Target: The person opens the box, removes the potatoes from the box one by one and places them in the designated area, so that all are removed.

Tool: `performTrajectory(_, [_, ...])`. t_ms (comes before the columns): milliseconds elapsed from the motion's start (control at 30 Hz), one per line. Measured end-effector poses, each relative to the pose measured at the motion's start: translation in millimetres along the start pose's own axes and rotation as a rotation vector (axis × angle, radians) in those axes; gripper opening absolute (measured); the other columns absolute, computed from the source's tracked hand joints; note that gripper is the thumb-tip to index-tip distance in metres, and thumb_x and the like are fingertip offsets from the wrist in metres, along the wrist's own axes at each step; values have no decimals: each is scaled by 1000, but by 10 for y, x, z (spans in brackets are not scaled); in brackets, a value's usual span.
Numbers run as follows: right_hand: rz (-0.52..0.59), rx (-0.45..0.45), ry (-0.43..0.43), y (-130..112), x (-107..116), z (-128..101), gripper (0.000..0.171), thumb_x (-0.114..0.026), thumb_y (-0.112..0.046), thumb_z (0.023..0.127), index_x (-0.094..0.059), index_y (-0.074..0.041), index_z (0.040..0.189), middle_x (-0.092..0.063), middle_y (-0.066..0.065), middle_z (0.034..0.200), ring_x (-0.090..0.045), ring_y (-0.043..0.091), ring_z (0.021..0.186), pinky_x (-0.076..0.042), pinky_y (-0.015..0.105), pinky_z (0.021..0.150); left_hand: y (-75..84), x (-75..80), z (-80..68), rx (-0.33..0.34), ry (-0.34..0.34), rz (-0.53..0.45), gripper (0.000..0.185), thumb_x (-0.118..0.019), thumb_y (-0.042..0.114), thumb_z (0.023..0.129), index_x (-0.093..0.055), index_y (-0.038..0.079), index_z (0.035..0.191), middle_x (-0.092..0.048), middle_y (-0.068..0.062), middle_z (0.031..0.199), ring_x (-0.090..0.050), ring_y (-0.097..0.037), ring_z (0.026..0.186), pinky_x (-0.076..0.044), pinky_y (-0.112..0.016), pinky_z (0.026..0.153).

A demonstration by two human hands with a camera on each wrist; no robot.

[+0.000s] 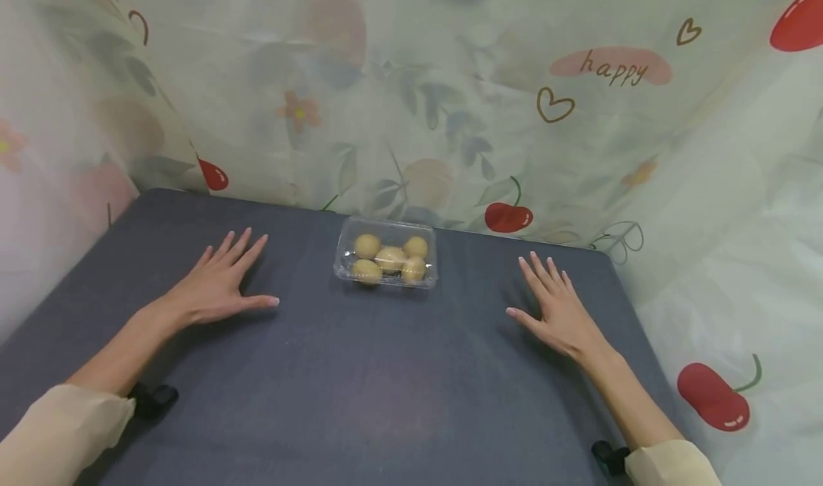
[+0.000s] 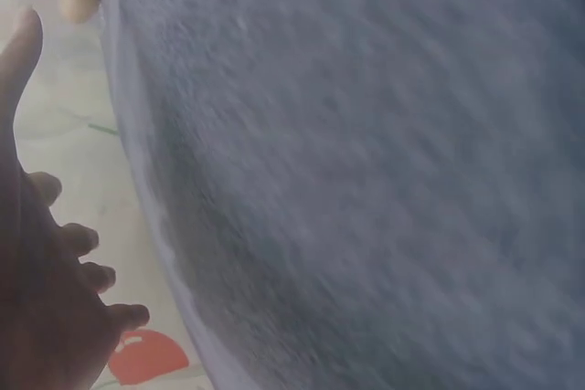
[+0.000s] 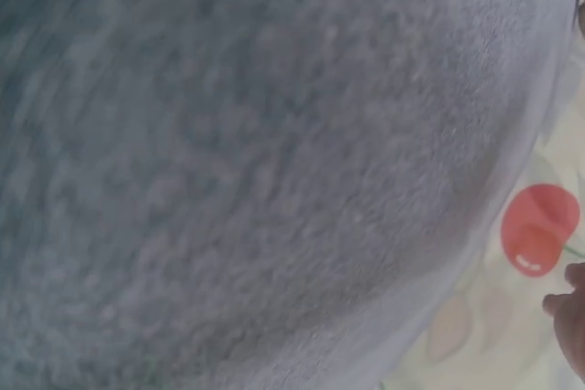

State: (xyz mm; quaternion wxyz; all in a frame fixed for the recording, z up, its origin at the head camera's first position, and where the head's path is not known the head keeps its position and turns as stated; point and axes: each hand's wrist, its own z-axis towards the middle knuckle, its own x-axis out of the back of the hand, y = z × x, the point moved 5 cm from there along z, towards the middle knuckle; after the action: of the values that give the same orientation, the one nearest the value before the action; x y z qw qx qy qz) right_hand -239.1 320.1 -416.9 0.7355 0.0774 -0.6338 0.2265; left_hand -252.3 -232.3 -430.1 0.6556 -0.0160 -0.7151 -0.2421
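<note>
A clear plastic box (image 1: 386, 284) stands near the far edge of the dark table, between the two hands. Several round, pale yellow-brown things (image 1: 389, 259) lie inside it; their exact kind I cannot tell. To the left of the box is my left hand (image 1: 221, 279), palm down with fingers and thumb spread, holding nothing. My right hand (image 1: 558, 311) lies to the right of the box, its fingers straight and thumb out, also holding nothing. In the left wrist view, the left hand (image 2: 46, 262) shows at the left side. Only fingertips of the right hand (image 3: 571, 317) show in the right wrist view.
The dark grey tabletop (image 1: 386, 386) spreads in front of both hands. Behind it and at both sides hangs a pale printed curtain (image 1: 411, 114) with cherries, hearts and leaves. A black wrist camera (image 1: 154, 400) sits by the left sleeve, another black camera (image 1: 609, 459) by the right.
</note>
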Motion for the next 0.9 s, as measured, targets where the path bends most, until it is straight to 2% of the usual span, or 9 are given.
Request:
performTrajectory(233, [43, 36, 6, -155, 22, 80, 90, -62, -52, 94, -13, -17, 161, -11, 12, 165, -6, 35, 151, -12, 62, 117, 78, 7, 78, -18, -11, -48, 115, -62, 73, 82, -3, 15, 161, -1, -24, 163, 1, -48, 148, -6, -70, 113])
performTrajectory(367, [75, 53, 8, -248, 13, 122, 89, -63, -51, 94, -13, -18, 161, -12, 9, 165, -6, 33, 152, -11, 57, 119, 122, -16, 110, -19, -13, -76, 116, -64, 74, 80, -6, 15, 161, -4, -23, 163, -2, -47, 148, -7, -69, 113])
performTrajectory(533, [121, 62, 23, -320, 19, 136, 88, -66, -48, 94, -16, -22, 161, -14, -1, 166, -11, 32, 151, -22, 57, 116, 243, -84, 224, -26, -18, -118, 114, -65, 73, 80, -9, 15, 161, -8, -22, 164, -4, -46, 149, -9, -66, 115])
performTrajectory(733, [181, 80, 63, -411, 12, 184, 86, -71, -43, 92, -22, -26, 160, -24, -3, 163, -22, 29, 149, -36, 62, 106, 364, -148, 328, 1, -14, -198, 111, -73, 63, 80, -9, 22, 161, -11, -14, 165, -6, -42, 150, -15, -68, 113])
performTrajectory(900, [238, 112, 117, -499, -4, 247, 84, -77, -37, 88, -31, -26, 157, -39, 3, 156, -41, 27, 140, -41, 55, 105, 413, -167, 421, 14, 17, -310, 111, -78, 55, 81, -9, 22, 161, -16, -15, 164, -14, -41, 149, -20, -65, 113])
